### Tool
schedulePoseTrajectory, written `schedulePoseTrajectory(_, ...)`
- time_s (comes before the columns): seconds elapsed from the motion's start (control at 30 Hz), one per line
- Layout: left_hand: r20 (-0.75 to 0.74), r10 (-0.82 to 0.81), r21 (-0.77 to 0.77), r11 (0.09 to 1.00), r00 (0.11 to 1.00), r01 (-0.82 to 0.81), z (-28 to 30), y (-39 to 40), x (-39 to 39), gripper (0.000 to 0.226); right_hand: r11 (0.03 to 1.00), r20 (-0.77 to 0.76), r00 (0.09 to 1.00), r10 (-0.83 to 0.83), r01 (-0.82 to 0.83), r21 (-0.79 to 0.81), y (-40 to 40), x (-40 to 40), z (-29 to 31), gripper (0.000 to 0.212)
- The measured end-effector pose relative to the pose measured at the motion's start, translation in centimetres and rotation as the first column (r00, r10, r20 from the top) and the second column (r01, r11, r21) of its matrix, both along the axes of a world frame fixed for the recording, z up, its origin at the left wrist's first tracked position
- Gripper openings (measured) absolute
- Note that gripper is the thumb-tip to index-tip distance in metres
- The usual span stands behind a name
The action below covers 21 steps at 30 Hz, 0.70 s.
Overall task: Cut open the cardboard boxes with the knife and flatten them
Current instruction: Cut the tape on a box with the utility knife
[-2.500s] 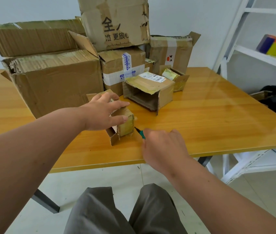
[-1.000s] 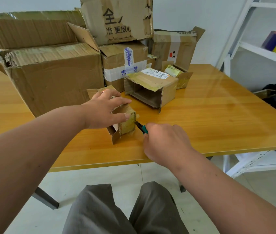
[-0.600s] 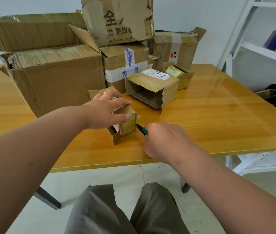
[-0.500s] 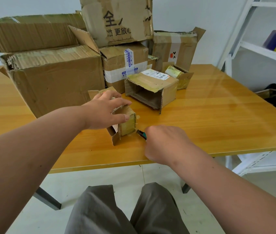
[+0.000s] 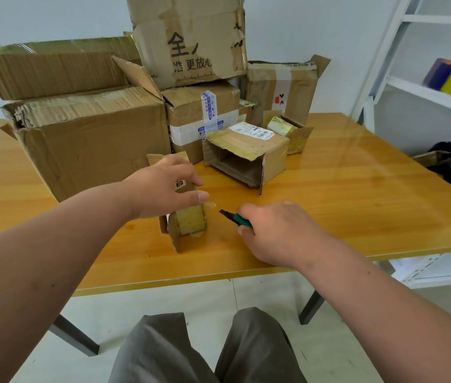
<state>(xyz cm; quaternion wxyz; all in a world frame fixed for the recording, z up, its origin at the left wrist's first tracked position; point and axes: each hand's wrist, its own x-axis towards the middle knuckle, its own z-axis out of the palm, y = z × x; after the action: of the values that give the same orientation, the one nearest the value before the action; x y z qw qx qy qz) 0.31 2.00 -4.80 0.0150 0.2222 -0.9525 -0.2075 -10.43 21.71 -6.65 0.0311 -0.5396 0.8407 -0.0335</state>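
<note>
Two bare hands work at centre frame over a yellow wooden tabletop. Left hand holds a small taped box from above, its grip curled round the top. Right hand, just right of the box, has its grip clamped on a green-handled knife, blade pointing at the box but apart from it. More boxes are stacked behind, upper left.

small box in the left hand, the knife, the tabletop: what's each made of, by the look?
Small box: brown corrugated cardboard, matte; yellowish glossy tape on its near face.
Knife: teal handle, probably plastic; the dark tip looks like metal, too small to be sure.
Table: orange-yellow wood grain under a glossy coat that reflects the shelf; laminate or varnished wood, cannot tell which.
</note>
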Motion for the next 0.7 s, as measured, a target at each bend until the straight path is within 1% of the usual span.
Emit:
schedulePoseTrajectory(0.03,-0.017,-0.003,0.031,1.000,1.000,0.004,0.0,-0.2,0.1,0.042,1.000,0.020,1.000,0.001,-0.001,-0.003,0.0,-0.1,0.0,0.024)
schedulePoseTrajectory(0.1,-0.046,-0.008,0.142,0.990,0.999,0.015,-0.1,-0.4,0.4,0.035,1.000,0.095,0.995,-0.007,0.007,-0.007,-0.1,-0.2,-0.1,0.021)
schedulePoseTrajectory(0.13,-0.056,-0.006,0.188,0.982,0.998,0.016,-0.1,-0.4,0.5,0.036,1.000,0.177,0.984,-0.026,0.029,-0.011,-0.2,-0.2,-0.1,0.019)
schedulePoseTrajectory(0.17,-0.061,-0.002,0.219,0.976,0.998,0.016,0.0,-0.4,0.6,0.038,0.998,0.294,0.954,-0.060,0.067,-0.015,-0.5,-0.2,-0.1,0.019)
schedulePoseTrajectory(0.2,-0.060,-0.003,0.241,0.970,0.998,0.017,0.1,-0.2,0.7,0.042,0.994,0.428,0.898,-0.098,0.113,-0.011,-0.8,-0.1,0.0,0.020)
schedulePoseTrajectory(0.23,-0.052,0.001,0.262,0.965,0.999,0.013,0.2,-0.2,0.7,0.048,0.988,0.550,0.824,-0.132,0.154,0.007,-1.1,0.0,0.0,0.021)
schedulePoseTrajectory(0.27,-0.040,0.010,0.286,0.958,0.999,0.002,0.3,-0.1,0.8,0.055,0.982,0.634,0.757,-0.160,0.184,0.027,-1.5,0.1,0.1,0.021)
schedulePoseTrajectory(0.3,-0.026,0.025,0.314,0.949,0.999,-0.015,0.4,-0.1,0.9,0.060,0.978,0.674,0.717,-0.177,0.203,0.041,-1.8,0.2,0.2,0.021)
schedulePoseTrajectory(0.37,0.005,0.039,0.358,0.933,0.999,-0.038,0.6,-0.1,1.1,0.067,0.972,0.686,0.700,-0.201,0.227,0.054,-2.4,0.7,0.3,0.024)
schedulePoseTrajectory(0.5,0.035,0.034,0.392,0.919,0.999,-0.045,0.5,-0.1,1.2,0.069,0.969,0.664,0.713,-0.228,0.235,0.080,-3.7,1.3,0.0,0.035)
schedulePoseTrajectory(0.7,0.106,-0.027,0.391,0.920,0.994,-0.016,0.5,0.0,1.0,0.069,0.972,0.693,0.685,-0.224,0.205,0.112,-3.9,1.2,0.2,0.036)
